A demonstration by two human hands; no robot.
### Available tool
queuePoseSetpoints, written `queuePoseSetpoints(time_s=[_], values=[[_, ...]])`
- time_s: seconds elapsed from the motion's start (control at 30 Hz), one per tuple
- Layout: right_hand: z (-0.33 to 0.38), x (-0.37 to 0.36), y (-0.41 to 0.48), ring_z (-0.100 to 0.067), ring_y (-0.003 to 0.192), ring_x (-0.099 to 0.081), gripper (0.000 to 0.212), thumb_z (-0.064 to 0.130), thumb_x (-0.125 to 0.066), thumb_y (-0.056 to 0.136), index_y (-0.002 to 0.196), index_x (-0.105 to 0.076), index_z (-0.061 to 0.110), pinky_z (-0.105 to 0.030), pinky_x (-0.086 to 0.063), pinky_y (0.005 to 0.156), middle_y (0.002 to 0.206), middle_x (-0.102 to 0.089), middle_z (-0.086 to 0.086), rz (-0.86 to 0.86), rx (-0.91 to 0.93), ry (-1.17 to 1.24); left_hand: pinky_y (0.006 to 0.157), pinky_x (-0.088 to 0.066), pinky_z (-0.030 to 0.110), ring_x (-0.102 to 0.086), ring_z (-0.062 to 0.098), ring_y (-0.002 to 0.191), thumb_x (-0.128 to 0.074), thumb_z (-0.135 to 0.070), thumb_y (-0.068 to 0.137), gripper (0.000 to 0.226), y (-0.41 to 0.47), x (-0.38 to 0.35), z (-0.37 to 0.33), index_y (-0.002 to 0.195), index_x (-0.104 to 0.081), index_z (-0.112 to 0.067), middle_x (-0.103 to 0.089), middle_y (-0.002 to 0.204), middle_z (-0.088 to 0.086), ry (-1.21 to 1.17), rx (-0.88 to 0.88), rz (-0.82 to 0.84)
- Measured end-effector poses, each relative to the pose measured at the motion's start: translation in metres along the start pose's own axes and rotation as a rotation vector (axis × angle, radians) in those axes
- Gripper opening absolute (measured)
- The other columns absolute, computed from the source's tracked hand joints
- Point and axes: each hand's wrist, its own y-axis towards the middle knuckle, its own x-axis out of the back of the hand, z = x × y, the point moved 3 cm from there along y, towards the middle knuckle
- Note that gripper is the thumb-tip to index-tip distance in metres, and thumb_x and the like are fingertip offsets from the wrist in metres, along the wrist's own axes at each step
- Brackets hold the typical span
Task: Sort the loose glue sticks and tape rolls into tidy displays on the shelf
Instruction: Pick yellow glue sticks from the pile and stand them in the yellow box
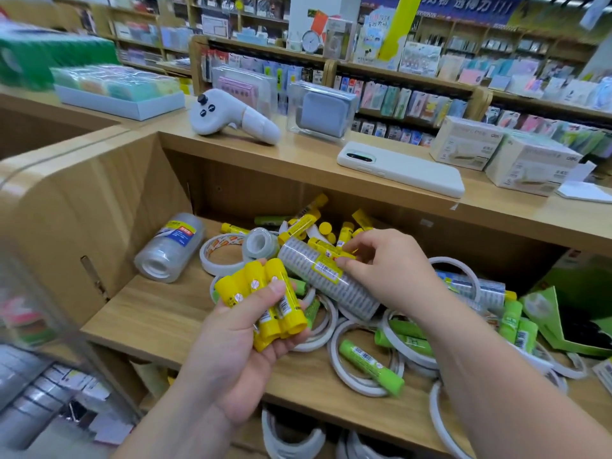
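Note:
My left hand [238, 352] holds a bundle of yellow glue sticks [265, 299] above the shelf board [159, 313]. My right hand [387, 266] pinches one more yellow glue stick [326, 248] that lies on a long wrapped sleeve of clear tape rolls [328, 283]. Behind them more yellow glue sticks [304, 223] lie in a heap. Green glue sticks [371, 366] rest among white flat tape rolls [361, 362] at the front right. A second sleeve of clear tape [169, 246] lies at the shelf's left, beside a white tape roll [218, 255].
On the counter above lie a white game-style controller [231, 117], a white phone [400, 168] and two cardboard boxes [506, 154]. A green open carton [569, 313] stands at the shelf's right end. More tape rolls [291, 435] sit on the shelf below.

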Motion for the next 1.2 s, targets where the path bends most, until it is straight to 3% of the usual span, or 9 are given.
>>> queuePoseSetpoints(time_s=[0.13, 0.2, 0.37, 0.5, 0.57, 0.77, 0.9, 1.1, 1.2], values=[[0.003, 0.014, -0.009, -0.002, 0.067, -0.061, 0.004, 0.032, -0.077, 0.083, 0.084, -0.074, 0.028, -0.019, -0.048, 0.066, 0.069, -0.065, 0.016, -0.260, 0.037, 0.138, 0.051, -0.057, 0.037, -0.071, 0.023, 0.067, -0.071, -0.014, 0.070, 0.050, -0.002, 0.000, -0.002, 0.120, -0.066, -0.014, -0.071, 0.096, 0.014, 0.004, -0.008, -0.006], [0.006, 0.027, -0.025, -0.003, 0.062, -0.060, 0.007, 0.023, -0.077, 0.083, 0.081, -0.074, 0.029, -0.011, -0.043, 0.057, 0.063, -0.066, 0.013, -0.331, 0.069, 0.308, 0.052, -0.057, 0.037, -0.071, 0.024, 0.068, -0.071, -0.014, 0.069, 0.043, -0.003, -0.002, -0.001, 0.111, -0.067, -0.018, -0.072, 0.095, 0.015, 0.011, -0.005, -0.003], [0.005, 0.052, -0.061, -0.034, 0.066, -0.061, 0.012, 0.017, -0.076, 0.077, 0.087, -0.078, 0.022, -0.041, -0.052, 0.060, 0.075, -0.070, -0.011, -0.107, 0.119, 0.771, 0.049, -0.056, 0.037, -0.072, 0.026, 0.068, -0.072, -0.015, 0.065, 0.044, -0.006, -0.017, 0.007, 0.110, -0.068, -0.016, -0.075, 0.093, 0.017, 0.061, 0.014, 0.057], [-0.017, 0.054, -0.077, -0.016, 0.060, -0.062, 0.017, 0.012, -0.072, 0.074, 0.089, -0.078, 0.016, -0.026, -0.052, 0.057, 0.073, -0.068, -0.011, -0.062, 0.053, 0.933, 0.049, -0.055, 0.037, -0.072, 0.027, 0.072, -0.082, -0.004, 0.058, 0.068, -0.010, -0.040, 0.030, 0.122, -0.065, -0.017, -0.075, 0.102, 0.019, 0.152, 0.086, 0.183], [-0.032, 0.054, -0.085, -0.013, 0.059, -0.062, 0.016, 0.011, -0.071, 0.075, 0.089, -0.077, 0.014, -0.024, -0.052, 0.056, 0.069, -0.066, -0.006, -0.097, -0.003, 1.000, 0.050, -0.055, 0.038, -0.072, 0.028, 0.072, -0.079, -0.007, 0.061, 0.064, -0.013, -0.056, 0.046, 0.122, -0.066, -0.019, -0.075, 0.103, 0.018, 0.170, 0.134, 0.250], [-0.088, 0.071, -0.123, -0.012, 0.067, -0.066, 0.015, 0.013, -0.073, 0.073, 0.087, -0.076, 0.013, -0.024, -0.052, 0.060, 0.075, -0.071, -0.008, -0.165, -0.138, 1.038, 0.050, -0.054, 0.036, -0.069, 0.026, 0.065, -0.076, -0.013, 0.061, 0.044, -0.027, -0.112, 0.102, 0.102, -0.074, -0.029, -0.075, 0.095, 0.013, 0.235, 0.224, 0.373], [-0.131, 0.092, -0.147, -0.015, 0.071, -0.068, 0.015, 0.014, -0.074, 0.073, 0.088, -0.075, 0.010, -0.026, -0.055, 0.063, 0.080, -0.073, -0.010, -0.226, -0.185, 1.015, 0.051, -0.055, 0.037, -0.070, 0.028, 0.066, -0.077, -0.013, 0.058, 0.056, -0.031, -0.144, 0.136, 0.112, -0.069, -0.026, -0.076, 0.099, 0.015, 0.282, 0.243, 0.396], [-0.215, 0.150, -0.195, -0.028, 0.074, -0.071, 0.018, 0.021, -0.077, 0.075, 0.093, -0.077, 0.023, -0.044, -0.062, 0.066, 0.084, -0.074, -0.011, -0.339, -0.200, 0.918, 0.051, -0.053, 0.037, -0.067, 0.031, 0.069, -0.078, -0.013, 0.058, 0.043, -0.051, -0.212, 0.206, 0.097, -0.074, -0.029, -0.074, 0.100, 0.019, 0.353, 0.229, 0.406], [-0.262, 0.178, -0.215, -0.030, 0.078, -0.073, 0.014, 0.013, -0.082, 0.081, 0.092, -0.077, 0.020, -0.051, -0.062, 0.073, 0.087, -0.075, -0.010, -0.401, -0.201, 0.845, 0.051, -0.053, 0.037, -0.065, 0.031, 0.071, -0.081, -0.013, 0.056, 0.056, -0.057, -0.231, 0.237, 0.109, -0.071, -0.028, -0.071, 0.105, 0.023, 0.384, 0.208, 0.349]])
